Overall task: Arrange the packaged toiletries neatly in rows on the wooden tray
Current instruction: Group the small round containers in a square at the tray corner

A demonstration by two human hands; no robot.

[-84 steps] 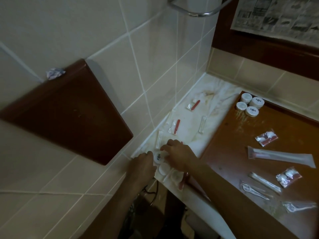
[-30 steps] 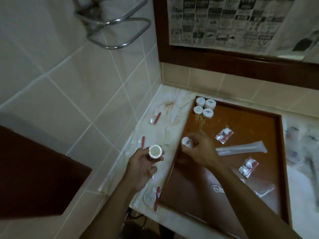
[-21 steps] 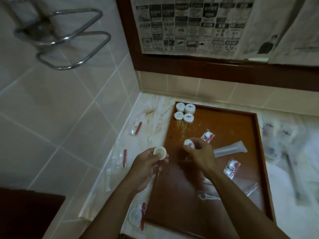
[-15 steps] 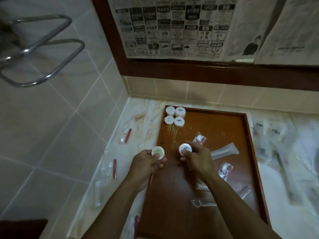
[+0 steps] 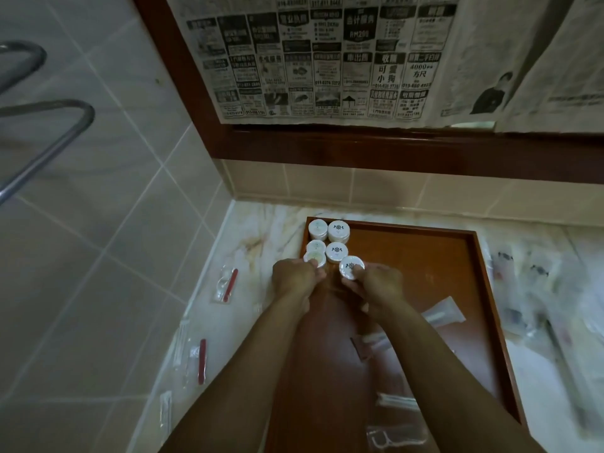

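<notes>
A wooden tray [image 5: 425, 256] lies on the marble counter. Several round white packaged soaps [image 5: 338, 231] stand in two columns at its far left corner. My left hand [image 5: 294, 281] pinches a pale round soap [image 5: 314, 259] just in front of the left column. My right hand [image 5: 376, 287] holds a round white soap with a dark logo [image 5: 351, 267] in front of the right column. Whether either soap touches the tray I cannot tell. A long white packet [image 5: 444, 314] and clear sachets [image 5: 397, 438] lie on the tray, partly hidden by my right arm.
Red-and-clear sachets [image 5: 227, 286] and thin white packets [image 5: 179, 344] lie on the counter [image 5: 261, 230] left of the tray. More clear packets [image 5: 536, 289] lie to its right. A newspaper-covered, wood-framed mirror [image 5: 359, 60] hangs behind, and a metal rail [image 5: 49, 142] juts from the left wall.
Both hands have carried their round soaps from the counter's left edge over the tray to its far left corner, next to the soaps standing there.
</notes>
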